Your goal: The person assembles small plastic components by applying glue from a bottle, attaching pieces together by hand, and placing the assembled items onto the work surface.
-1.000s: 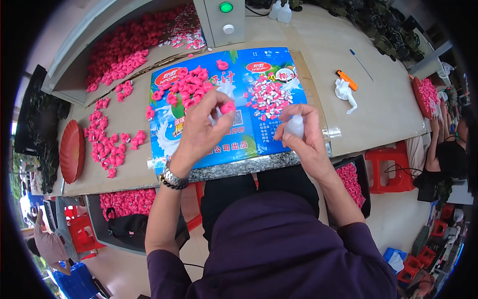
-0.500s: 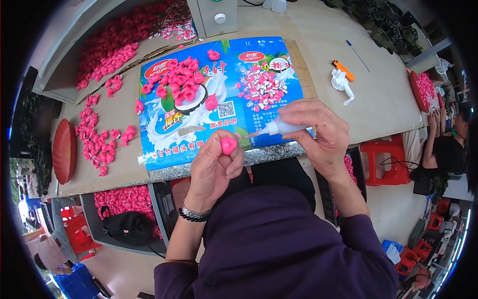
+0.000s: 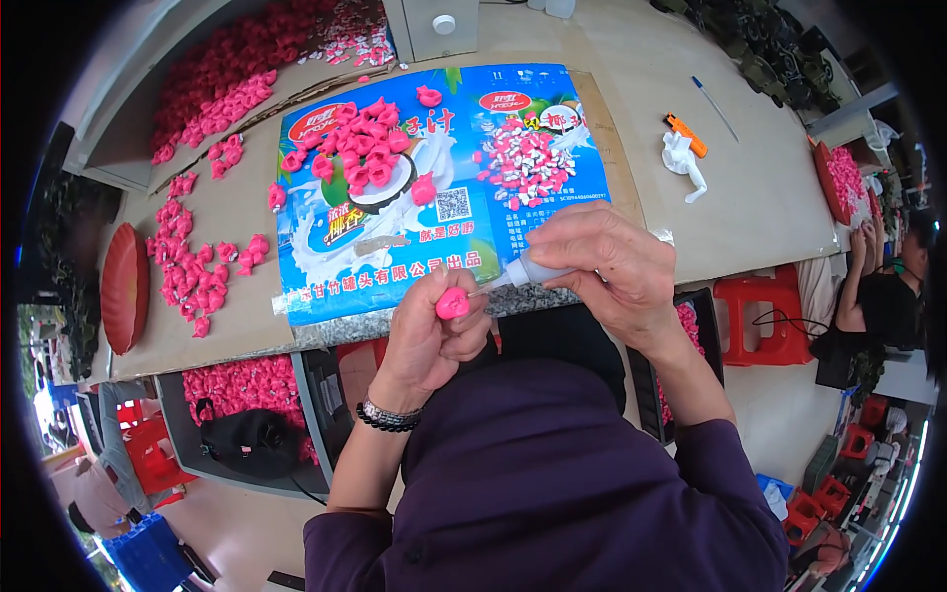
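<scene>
My left hand (image 3: 431,335) pinches a small pink plastic figure piece (image 3: 453,304) at the table's front edge. In my right hand (image 3: 610,266) is a white squeeze bottle (image 3: 536,269), held on its side with its thin nozzle pointing left. The nozzle's tip is at the pink piece or very close to it; whether they touch I cannot tell. Beyond my hands lies a blue printed cardboard sheet (image 3: 395,257). On it rest a heap of pink hollow pieces (image 3: 365,148) and, farther right, a pile of small pink-and-white parts (image 3: 530,161).
More pink pieces (image 3: 187,266) lie left of the sheet, beside a red oval tray (image 3: 125,288). An orange-and-white tool (image 3: 683,148) and a pen (image 3: 715,107) lie at the right. Below the table is an open drawer (image 3: 326,414) with pink pieces. A person (image 3: 878,296) sits far right.
The bottle's nozzle has come left and down to the pink piece. My left hand has turned the piece, so a marked or recessed face now shows.
</scene>
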The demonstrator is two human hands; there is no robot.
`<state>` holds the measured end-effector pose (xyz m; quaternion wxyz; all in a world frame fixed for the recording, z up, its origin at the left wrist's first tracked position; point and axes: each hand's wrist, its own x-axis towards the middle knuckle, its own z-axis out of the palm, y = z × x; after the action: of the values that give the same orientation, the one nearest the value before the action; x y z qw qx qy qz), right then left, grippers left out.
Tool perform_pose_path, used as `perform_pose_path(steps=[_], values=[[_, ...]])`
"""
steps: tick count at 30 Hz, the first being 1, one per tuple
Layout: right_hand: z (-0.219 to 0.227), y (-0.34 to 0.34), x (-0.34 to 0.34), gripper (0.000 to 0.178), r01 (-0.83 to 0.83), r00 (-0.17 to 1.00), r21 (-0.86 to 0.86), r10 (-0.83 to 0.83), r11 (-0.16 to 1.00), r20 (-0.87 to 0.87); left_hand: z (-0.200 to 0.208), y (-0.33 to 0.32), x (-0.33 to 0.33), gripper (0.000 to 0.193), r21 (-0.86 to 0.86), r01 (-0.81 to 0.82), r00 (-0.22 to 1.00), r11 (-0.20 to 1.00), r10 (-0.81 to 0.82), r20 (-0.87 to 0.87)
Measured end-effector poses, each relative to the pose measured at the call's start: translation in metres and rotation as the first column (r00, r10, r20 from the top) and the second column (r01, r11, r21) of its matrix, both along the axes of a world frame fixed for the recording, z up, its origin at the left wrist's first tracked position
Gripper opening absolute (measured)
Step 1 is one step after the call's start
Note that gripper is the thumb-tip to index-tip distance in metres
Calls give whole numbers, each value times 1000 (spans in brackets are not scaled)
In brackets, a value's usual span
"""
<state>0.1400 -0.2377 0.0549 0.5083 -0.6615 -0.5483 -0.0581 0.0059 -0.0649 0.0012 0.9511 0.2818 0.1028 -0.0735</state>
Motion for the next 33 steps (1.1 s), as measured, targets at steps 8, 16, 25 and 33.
perform_pose_path(steps=[8,16,25,33], values=[[-1,2,0,29,0,1000,-26,0,1000,1,2,1,0,43,-8,0,1000,1000,0,-13],[2,1,-2,32,48,998,24,-49,999,42,4,2,1,36,172,-125,988,977,106,117],[1,-5,-2,31,161,986,53,-163,985,28,0,1,7,21,305,-377,890,874,252,379],[-3,-6,0,30,142,989,27,-143,990,38,2,-2,7,19,279,-390,878,878,263,401]])
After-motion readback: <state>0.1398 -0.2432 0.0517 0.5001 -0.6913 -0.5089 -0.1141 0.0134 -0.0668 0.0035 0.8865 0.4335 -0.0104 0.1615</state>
